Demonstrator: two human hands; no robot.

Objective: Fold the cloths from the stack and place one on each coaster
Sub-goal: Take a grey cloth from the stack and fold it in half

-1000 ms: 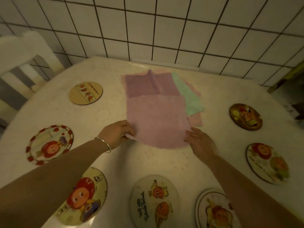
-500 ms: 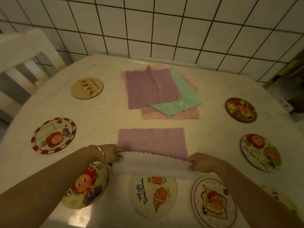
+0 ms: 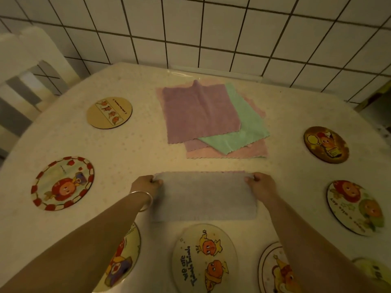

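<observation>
A pale lilac cloth (image 3: 204,197) lies folded in half as a wide rectangle on the table in front of me. My left hand (image 3: 146,185) pinches its far left corner and my right hand (image 3: 261,185) pinches its far right corner. Beyond it sits the stack of cloths (image 3: 211,119): a purple one on top, a green one and pink ones underneath, fanned out. Round picture coasters ring the table, among them one at the near centre (image 3: 204,258), one at the left (image 3: 62,182) and one at the right (image 3: 355,207). None of them carries a cloth.
More coasters lie at the far left (image 3: 109,112), far right (image 3: 325,144), near left (image 3: 124,256) and near right (image 3: 275,269). A white tiled wall (image 3: 211,28) stands behind the table. A white chair (image 3: 27,66) is at the left.
I pulled the lilac cloth off the stack toward me, lifted its near edge and carried it over to the far edge. The cloth now lies folded in half.
</observation>
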